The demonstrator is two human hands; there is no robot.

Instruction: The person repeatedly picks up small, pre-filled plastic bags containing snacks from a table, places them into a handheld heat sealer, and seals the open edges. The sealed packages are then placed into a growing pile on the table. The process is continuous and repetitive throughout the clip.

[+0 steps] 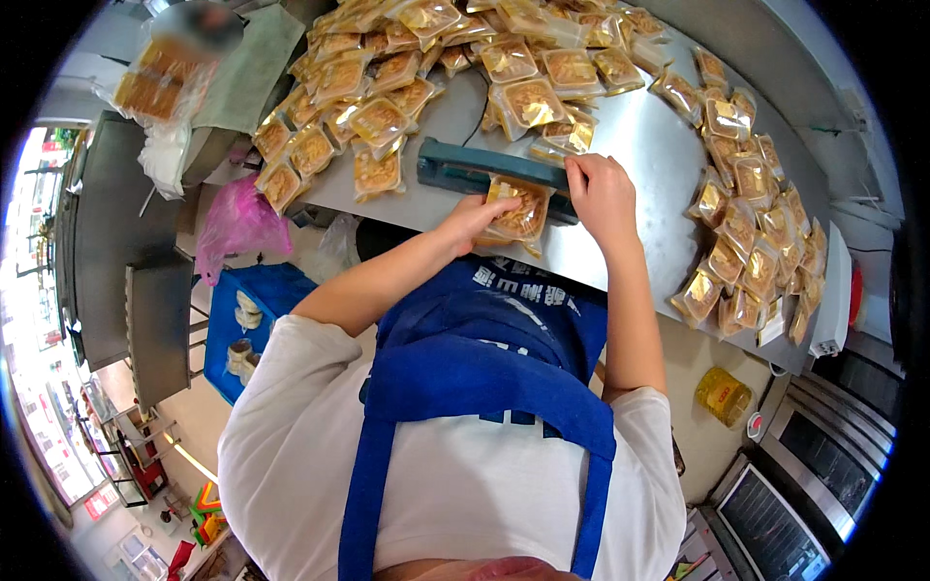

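Note:
In my left hand (479, 219) is a clear-bagged food packet (524, 210) with a golden label, thumb on top. Its far edge lies at the jaw of a dark green hand-operated bag sealer (494, 158) on the steel table. My right hand (601, 190) grips the right end of the sealer's upper arm. Whether the bag's edge sits between the jaws is hidden under that arm. Just beyond the sealer lie more bagged packets (532, 104), and a dark cord (479, 109) runs back from it.
Piled packets cover the table's far side (407, 43), with another heap (755, 210) at the right. A pink plastic bag (243, 221) hangs off the left edge above a blue crate (251, 305). On the floor at right stands a yellow oil container (723, 396). Ovens (828, 457) are lower right.

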